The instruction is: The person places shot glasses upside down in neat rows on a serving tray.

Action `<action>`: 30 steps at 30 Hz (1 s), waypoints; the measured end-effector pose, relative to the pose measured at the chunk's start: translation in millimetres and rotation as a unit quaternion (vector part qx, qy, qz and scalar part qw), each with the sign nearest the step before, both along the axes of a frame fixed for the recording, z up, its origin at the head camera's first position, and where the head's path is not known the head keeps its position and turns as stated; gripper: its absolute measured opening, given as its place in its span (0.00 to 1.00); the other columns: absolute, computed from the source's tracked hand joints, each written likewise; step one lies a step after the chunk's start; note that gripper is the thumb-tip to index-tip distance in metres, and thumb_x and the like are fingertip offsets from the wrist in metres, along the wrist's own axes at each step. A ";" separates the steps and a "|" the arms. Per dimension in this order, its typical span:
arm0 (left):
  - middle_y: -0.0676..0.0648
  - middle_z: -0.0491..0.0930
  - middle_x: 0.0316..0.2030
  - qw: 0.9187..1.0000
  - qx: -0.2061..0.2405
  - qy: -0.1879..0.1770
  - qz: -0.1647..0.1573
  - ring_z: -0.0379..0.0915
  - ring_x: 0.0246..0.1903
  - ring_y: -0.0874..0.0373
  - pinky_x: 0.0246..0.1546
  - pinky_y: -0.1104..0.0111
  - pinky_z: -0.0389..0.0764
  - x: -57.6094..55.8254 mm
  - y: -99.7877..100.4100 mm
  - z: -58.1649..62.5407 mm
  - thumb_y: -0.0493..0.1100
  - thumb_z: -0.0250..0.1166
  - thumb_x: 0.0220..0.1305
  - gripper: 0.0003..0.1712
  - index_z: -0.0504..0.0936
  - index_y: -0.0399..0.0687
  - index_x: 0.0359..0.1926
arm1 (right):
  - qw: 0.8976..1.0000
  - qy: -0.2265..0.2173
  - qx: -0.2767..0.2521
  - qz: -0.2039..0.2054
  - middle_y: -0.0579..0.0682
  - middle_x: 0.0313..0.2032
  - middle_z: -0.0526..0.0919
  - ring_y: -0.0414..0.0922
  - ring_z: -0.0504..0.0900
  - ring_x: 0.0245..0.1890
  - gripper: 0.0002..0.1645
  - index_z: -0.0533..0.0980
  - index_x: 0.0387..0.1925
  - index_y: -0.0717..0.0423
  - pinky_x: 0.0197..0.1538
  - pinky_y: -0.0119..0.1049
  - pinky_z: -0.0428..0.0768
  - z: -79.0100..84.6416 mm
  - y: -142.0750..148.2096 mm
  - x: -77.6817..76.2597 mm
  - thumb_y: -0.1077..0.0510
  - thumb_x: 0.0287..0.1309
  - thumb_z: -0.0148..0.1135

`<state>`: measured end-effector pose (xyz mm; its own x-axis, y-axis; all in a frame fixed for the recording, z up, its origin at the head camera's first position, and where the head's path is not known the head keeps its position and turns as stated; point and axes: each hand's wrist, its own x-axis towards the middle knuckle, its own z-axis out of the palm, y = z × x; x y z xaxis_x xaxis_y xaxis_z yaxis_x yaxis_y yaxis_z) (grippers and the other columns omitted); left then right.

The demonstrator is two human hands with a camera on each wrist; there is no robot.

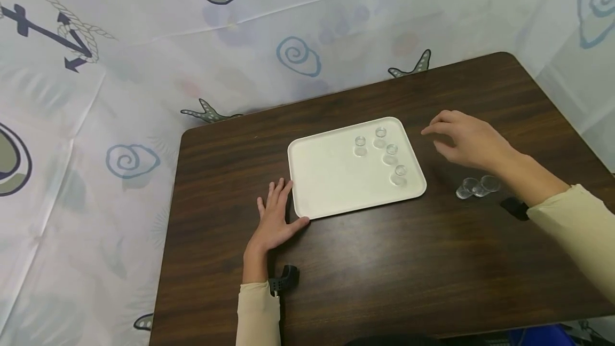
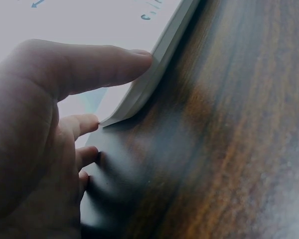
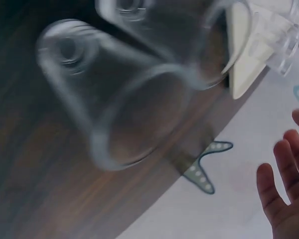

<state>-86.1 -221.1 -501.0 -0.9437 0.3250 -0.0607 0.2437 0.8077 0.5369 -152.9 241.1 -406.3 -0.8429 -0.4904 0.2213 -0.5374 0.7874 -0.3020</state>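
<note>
My left hand (image 1: pixel 275 223) lies at the near left corner of a white tray (image 1: pixel 326 178), with its fingers spread along the left side. In the left wrist view, the thumb rests against the tray's rim (image 2: pixel 162 55). Over the table to the right of the tray, my right hand (image 1: pixel 468 140) hovers with nothing in it, fingers loosely bent. Several small clear glasses (image 1: pixel 391 149) stand on the tray's right half. Two more clear glasses (image 1: pixel 490 183) stand side by side on the table below the right hand; one glass (image 3: pixel 119 94) looms large in the right wrist view.
The dark wooden table (image 1: pixel 360 271) carries everything. Behind it hangs a pale curtain (image 1: pixel 240 63) with sea prints, right up to the table's back edge. A blue object (image 1: pixel 540 335) shows below the table's front right edge.
</note>
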 end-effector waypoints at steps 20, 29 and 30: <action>0.43 0.41 0.75 1.000 0.000 0.004 0.003 0.28 0.74 0.43 0.62 0.34 0.30 -0.1 -0.6 -1.5 0.65 0.63 0.57 0.53 0.47 0.55 0.76 | 0.993 -0.107 -0.005 -0.058 0.52 0.50 0.78 0.39 0.73 0.31 0.26 0.77 0.55 0.52 0.27 0.31 0.67 -18.5 77.1 53.5 0.72 0.55 0.60; 0.44 0.41 0.75 1.000 -0.001 0.008 0.005 0.28 0.74 0.43 0.63 0.36 0.28 0.0 0.1 -3.1 0.66 0.63 0.57 0.54 0.46 0.56 0.76 | 0.979 -0.178 -0.028 -0.089 0.57 0.49 0.80 0.54 0.81 0.42 0.34 0.76 0.55 0.53 0.33 0.41 0.79 -46.8 95.6 72.3 0.66 0.42 0.74; 0.44 0.41 0.75 1.000 -0.002 0.007 0.003 0.28 0.74 0.43 0.63 0.35 0.29 -0.5 0.3 -3.0 0.66 0.63 0.57 0.54 0.46 0.56 0.76 | 0.980 -0.175 -0.029 -0.089 0.55 0.49 0.81 0.52 0.81 0.43 0.33 0.77 0.54 0.53 0.35 0.43 0.80 -49.9 96.5 73.3 0.63 0.42 0.76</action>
<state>-86.6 -220.9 -504.0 -0.9463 0.3196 -0.0491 0.2466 0.8115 0.5298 -79.7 337.6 -456.3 -0.9430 -0.3245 -0.0739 -0.2488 0.8347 -0.4912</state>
